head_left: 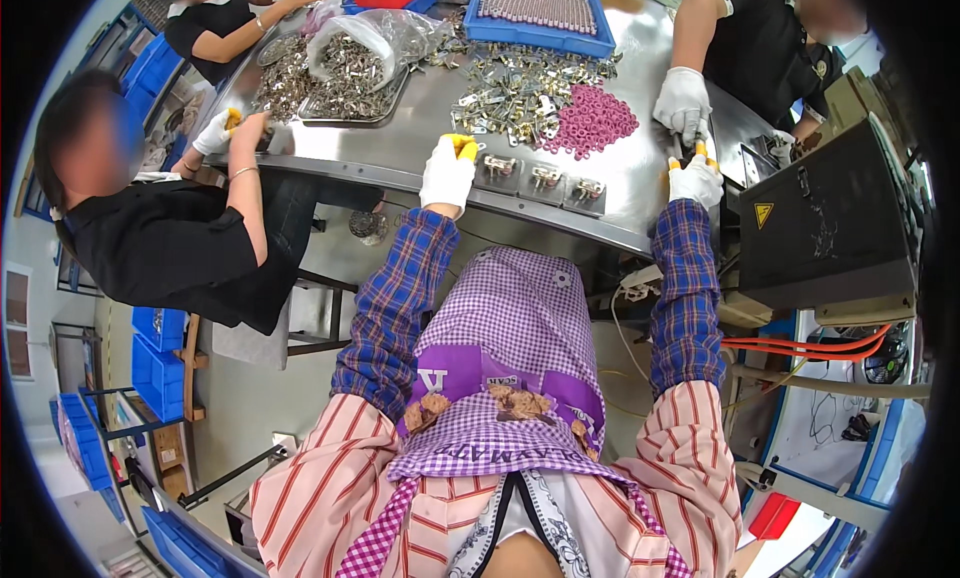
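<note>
My left hand (447,178), in a white glove with yellow fingertips, is at the table's near edge with its fingers curled together. A small metal piece (481,146) shows by its fingertips; whether it is gripped is unclear. Just right of it, three small metal assemblies (543,181) sit in a row on square plates. My right hand (697,183), gloved alike, has its fingers closed around a small dark part (688,146) at the table's right side. A co-worker's white-gloved hand (683,100) reaches down to that same part. Pink rings (592,122) lie heaped between my hands.
Loose metal parts (505,98) spread beside the rings, before a blue tray (540,18) of rowed pieces. A metal tray (350,106) with a plastic bag stands left. A black machine box (830,213) flanks my right arm. Co-workers sit left and stand across.
</note>
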`<state>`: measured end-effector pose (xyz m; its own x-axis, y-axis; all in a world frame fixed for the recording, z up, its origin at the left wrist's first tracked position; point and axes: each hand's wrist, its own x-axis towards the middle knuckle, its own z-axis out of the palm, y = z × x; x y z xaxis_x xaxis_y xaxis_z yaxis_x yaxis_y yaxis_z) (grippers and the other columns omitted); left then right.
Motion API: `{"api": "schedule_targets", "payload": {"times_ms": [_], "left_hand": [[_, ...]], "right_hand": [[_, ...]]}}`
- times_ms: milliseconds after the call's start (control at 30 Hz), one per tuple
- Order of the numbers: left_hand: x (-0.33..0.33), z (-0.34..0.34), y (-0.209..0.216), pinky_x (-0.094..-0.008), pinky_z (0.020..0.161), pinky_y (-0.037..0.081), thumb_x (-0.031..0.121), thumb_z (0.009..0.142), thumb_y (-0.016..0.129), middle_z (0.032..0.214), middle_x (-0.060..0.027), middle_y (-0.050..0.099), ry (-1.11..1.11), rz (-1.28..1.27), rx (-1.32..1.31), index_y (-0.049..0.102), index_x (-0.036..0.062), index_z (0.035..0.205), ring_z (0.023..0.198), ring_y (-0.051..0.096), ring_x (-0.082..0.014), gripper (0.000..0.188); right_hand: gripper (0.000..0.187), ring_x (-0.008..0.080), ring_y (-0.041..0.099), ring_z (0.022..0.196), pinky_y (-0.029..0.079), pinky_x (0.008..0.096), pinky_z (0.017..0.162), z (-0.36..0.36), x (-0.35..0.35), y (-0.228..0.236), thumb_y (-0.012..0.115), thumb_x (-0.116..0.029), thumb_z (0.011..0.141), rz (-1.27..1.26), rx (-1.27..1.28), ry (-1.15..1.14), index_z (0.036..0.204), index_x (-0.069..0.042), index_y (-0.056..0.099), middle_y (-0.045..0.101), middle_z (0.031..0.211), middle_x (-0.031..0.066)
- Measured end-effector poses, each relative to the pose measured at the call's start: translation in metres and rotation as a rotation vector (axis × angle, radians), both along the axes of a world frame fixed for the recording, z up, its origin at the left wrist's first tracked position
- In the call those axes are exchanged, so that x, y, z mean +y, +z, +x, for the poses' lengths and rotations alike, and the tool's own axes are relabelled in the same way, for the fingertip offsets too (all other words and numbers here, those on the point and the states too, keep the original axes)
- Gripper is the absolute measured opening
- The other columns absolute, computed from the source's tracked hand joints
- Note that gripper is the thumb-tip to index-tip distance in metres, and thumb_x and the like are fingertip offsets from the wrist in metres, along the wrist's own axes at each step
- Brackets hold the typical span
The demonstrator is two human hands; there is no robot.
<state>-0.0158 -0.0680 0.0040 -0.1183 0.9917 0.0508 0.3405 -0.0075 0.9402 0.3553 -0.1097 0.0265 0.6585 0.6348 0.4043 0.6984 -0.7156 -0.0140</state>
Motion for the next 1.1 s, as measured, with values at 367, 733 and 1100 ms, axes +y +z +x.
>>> {"api": "schedule_targets", "payload": {"times_ms": [367, 733, 1100], "left_hand": [[0.020, -0.026, 0.017, -0.0272, 0.070, 0.048, 0.010, 0.083, 0.060, 0.093, -0.0096, 0.067, -0.103, 0.206, -0.142, 0.065, 0.0034, 0.099, 0.078, 0.061, -0.0183, 0.018], [-0.032, -0.049, 0.080, -0.0202, 0.063, 0.047, 0.009, 0.084, 0.062, 0.094, -0.0083, 0.069, -0.226, 0.179, -0.170, 0.065, 0.0011, 0.105, 0.074, 0.060, -0.0124, 0.023], [-0.081, -0.016, 0.052, -0.0198, 0.066, 0.048, 0.006, 0.085, 0.060, 0.094, -0.0064, 0.067, -0.203, -0.080, -0.473, 0.063, 0.0025, 0.108, 0.076, 0.060, -0.0107, 0.023]], "right_hand": [[0.032, 0.0252, 0.062, 0.092, 0.047, 0.0317, 0.083, -0.081, 0.033, -0.003, 0.058, -0.034, 0.081, -0.064, 0.474, 0.533, 0.101, -0.012, 0.068, 0.066, 0.100, 0.0088], [0.029, 0.0207, 0.063, 0.088, 0.048, 0.0288, 0.082, -0.051, 0.029, -0.022, 0.063, -0.025, 0.084, 0.025, 0.451, 0.589, 0.105, -0.006, 0.064, 0.068, 0.096, 0.0076], [0.027, 0.0155, 0.063, 0.083, 0.049, 0.0218, 0.075, -0.096, -0.046, 0.016, 0.067, -0.002, 0.075, 0.481, 1.057, 0.646, 0.100, 0.006, 0.063, 0.067, 0.096, 0.0099]]}}
